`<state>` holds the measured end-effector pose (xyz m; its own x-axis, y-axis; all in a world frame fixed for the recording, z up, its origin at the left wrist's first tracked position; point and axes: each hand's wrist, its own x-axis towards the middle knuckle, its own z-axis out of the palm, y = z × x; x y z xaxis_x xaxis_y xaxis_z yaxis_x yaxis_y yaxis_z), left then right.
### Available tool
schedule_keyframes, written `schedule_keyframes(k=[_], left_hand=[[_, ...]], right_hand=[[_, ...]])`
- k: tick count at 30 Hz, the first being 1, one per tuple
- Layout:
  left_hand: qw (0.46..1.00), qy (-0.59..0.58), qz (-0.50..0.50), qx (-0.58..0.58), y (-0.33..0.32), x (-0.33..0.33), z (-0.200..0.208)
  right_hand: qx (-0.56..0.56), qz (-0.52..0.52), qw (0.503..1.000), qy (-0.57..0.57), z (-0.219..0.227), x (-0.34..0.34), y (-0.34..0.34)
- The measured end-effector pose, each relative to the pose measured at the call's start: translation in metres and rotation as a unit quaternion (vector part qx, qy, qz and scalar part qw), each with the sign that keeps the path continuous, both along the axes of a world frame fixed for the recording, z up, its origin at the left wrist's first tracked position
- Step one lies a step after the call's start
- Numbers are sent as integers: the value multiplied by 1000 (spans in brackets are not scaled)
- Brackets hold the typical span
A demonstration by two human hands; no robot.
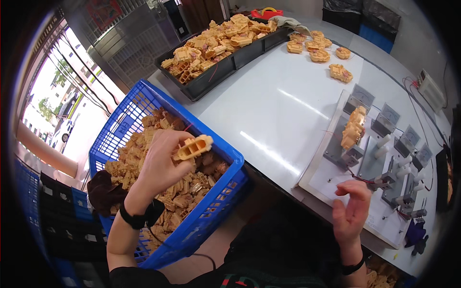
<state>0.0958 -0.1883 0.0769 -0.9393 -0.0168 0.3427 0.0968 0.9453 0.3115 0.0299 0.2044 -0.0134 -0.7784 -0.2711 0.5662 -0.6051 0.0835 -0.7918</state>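
Tabletop (269, 110) first: broad, white and glossy, it filled the middle of the view, with a black tray (240, 55) heaped with tan plastic parts lying along its far edge. Blue crate (225, 192) next, sitting off the table's near-left corner and lower down, packed with more of the same tan moulded pieces. Over on the right, a white test board (326, 180) rested on the table, carrying a row of small grey meters (386, 117) and metal clamps, and one tan part (354, 127) was seated in the fixture at its upper end. A handful of loose tan pieces (319, 48) lay scattered near the far end of the table. Left hand (161, 161) was up over the crate, fingers wrapped around a single tan housing (193, 147), pinched at its end and held clear above the heap. Right hand (350, 209) hovered at the near edge of the test board, fingers loosely curled and parted, gripping nothing, fingertips just beside a thin red wire (362, 180).
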Motion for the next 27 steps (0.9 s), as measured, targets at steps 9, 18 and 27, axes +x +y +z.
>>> schedule_keyframes(k=[9,18,27], left_hand=[[982,-63,-175,-19,148,12,30],[664,-268,-183,674,192,10,-27],[744,-188,-238,595,213,-46,13]], right_hand=[[-171,301,868,-355,30,39,-58],[-260,211,881,-334,26,50,21],[-40,-172,983,-46,16,13,75]])
